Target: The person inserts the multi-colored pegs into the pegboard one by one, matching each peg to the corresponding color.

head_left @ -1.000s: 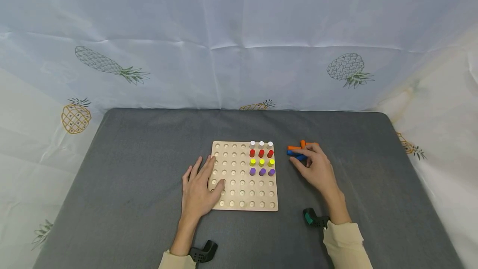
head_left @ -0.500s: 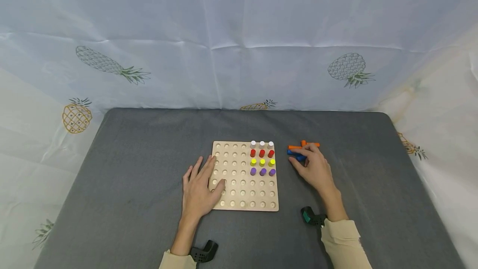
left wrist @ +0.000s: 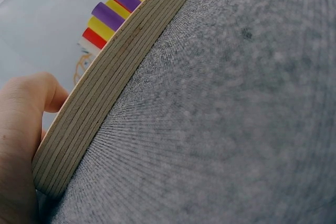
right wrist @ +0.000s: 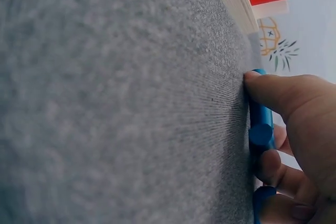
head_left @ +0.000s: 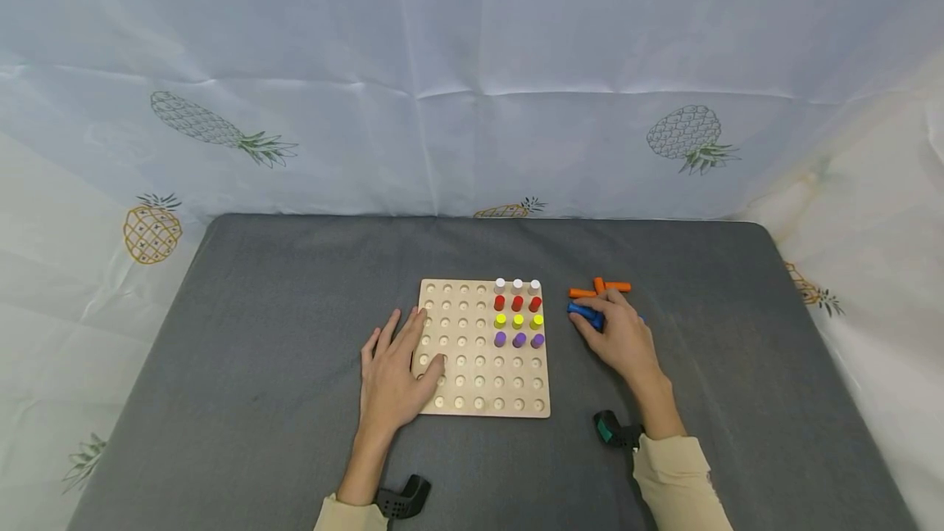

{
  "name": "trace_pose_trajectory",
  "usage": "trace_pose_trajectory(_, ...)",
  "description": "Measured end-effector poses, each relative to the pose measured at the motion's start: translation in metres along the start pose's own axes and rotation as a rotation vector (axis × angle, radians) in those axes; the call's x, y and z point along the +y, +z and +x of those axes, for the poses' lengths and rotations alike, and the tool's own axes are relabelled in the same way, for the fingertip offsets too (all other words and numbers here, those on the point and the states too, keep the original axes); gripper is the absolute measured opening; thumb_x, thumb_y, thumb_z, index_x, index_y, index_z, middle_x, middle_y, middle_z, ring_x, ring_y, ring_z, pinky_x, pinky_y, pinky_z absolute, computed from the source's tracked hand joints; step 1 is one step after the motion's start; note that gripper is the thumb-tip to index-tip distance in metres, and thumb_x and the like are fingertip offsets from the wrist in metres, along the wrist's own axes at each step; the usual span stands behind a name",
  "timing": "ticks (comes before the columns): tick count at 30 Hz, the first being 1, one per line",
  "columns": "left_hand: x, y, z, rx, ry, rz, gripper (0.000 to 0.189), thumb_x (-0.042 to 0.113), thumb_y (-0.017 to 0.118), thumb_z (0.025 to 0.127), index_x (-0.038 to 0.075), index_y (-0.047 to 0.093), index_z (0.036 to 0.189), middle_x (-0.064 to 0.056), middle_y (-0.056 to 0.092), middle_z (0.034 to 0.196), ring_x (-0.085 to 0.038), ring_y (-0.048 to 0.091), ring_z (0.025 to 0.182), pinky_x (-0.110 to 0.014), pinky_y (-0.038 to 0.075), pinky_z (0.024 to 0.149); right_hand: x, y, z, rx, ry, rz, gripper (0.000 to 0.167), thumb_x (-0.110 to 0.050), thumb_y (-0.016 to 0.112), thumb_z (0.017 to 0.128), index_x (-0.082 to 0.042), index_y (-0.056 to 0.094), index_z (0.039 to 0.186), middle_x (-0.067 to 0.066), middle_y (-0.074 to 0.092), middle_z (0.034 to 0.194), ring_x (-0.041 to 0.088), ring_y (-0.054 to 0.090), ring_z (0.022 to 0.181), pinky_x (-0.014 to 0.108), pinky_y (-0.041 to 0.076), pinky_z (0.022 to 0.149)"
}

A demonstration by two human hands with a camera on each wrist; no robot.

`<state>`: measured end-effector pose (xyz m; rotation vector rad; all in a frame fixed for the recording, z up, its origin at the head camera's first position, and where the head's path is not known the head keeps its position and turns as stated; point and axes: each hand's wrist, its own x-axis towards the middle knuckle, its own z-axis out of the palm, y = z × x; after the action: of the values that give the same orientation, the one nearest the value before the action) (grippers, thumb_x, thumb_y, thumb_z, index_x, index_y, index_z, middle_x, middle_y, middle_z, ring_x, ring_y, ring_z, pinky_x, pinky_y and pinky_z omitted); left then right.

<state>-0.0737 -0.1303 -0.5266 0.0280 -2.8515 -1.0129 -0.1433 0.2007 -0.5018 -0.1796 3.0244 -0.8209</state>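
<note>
A pale wooden pegboard [head_left: 469,392] lies on the table with rows of round holes. White [head_left: 518,285], red [head_left: 517,303], yellow [head_left: 519,321] and purple pegs [head_left: 519,339] stand upright on its right side, three per colour. My left hand [head_left: 392,379] rests on the board's left edge, fingers extended and thumb over the top. To the right of the board, my right hand [head_left: 623,340] grips blue pegs [head_left: 584,313] lying on the cloth. In the right wrist view the thumb presses one blue peg [right wrist: 261,109], with fingers behind it; another blue peg [right wrist: 262,199] lies by the lower fingers.
Several orange pegs [head_left: 599,287] lie just beyond the right hand. Grey cloth [head_left: 243,367] covers the table. A pineapple-print curtain [head_left: 442,80] hangs behind it. Each wrist wears a black device [head_left: 403,498].
The blue pegs have shifted slightly toward me, away from the orange ones, as the right hand's thumb and fingers close around them. The left hand and board stay put.
</note>
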Motion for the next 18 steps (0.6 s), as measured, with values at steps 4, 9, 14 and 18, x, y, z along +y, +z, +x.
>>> trace_pose_trajectory(4, -0.0003, 0.0003, -0.0001, 0.004, 0.006, 0.003, 0.072, 0.036, 0.068, 0.088, 0.02, 0.048, 0.154, -0.002, 0.05, 0.158, -0.03, 0.036, 0.154, -0.057, 0.017, 0.124, -0.0005, 0.001, -0.0024, 0.003, -0.009, -0.003, 0.033, -0.025, 0.079, 0.089, -0.006, 0.077, 0.116, 0.015, 0.063, 0.1, 0.024, 0.055, 0.075, 0.033, 0.043, 0.059)
trace_pose_trajectory(9, -0.0001, 0.0001, -0.0002, 0.002, 0.002, 0.003, 0.071, 0.036, 0.068, 0.088, 0.02, 0.048, 0.154, -0.001, 0.05, 0.158, -0.03, 0.036, 0.154, -0.057, 0.017, 0.124, -0.0031, 0.0016, -0.0018, 0.005, -0.009, -0.004, 0.037, -0.027, 0.08, 0.088, -0.007, 0.077, 0.119, 0.014, 0.061, 0.101, 0.022, 0.053, 0.073, 0.032, 0.043, 0.056)
trace_pose_trajectory(14, 0.0003, -0.0001, -0.0003, 0.002, 0.001, 0.003, 0.071, 0.036, 0.068, 0.088, 0.02, 0.048, 0.154, -0.002, 0.051, 0.157, -0.03, 0.036, 0.154, -0.057, 0.017, 0.124, -0.0049, 0.0024, -0.0005, 0.009, -0.013, 0.001, 0.034, -0.026, 0.08, 0.089, -0.007, 0.078, 0.116, 0.013, 0.06, 0.103, 0.022, 0.054, 0.076, 0.031, 0.045, 0.057)
trace_pose_trajectory(18, 0.0001, -0.0001, 0.0001, 0.007, 0.007, 0.005, 0.071, 0.036, 0.068, 0.087, 0.02, 0.048, 0.154, -0.002, 0.051, 0.157, -0.03, 0.036, 0.154, -0.058, 0.017, 0.124, -0.0062, 0.0025, -0.0005, 0.014, -0.008, 0.011, 0.032, -0.025, 0.08, 0.089, -0.007, 0.078, 0.115, 0.012, 0.058, 0.1, 0.02, 0.051, 0.074, 0.027, 0.041, 0.056)
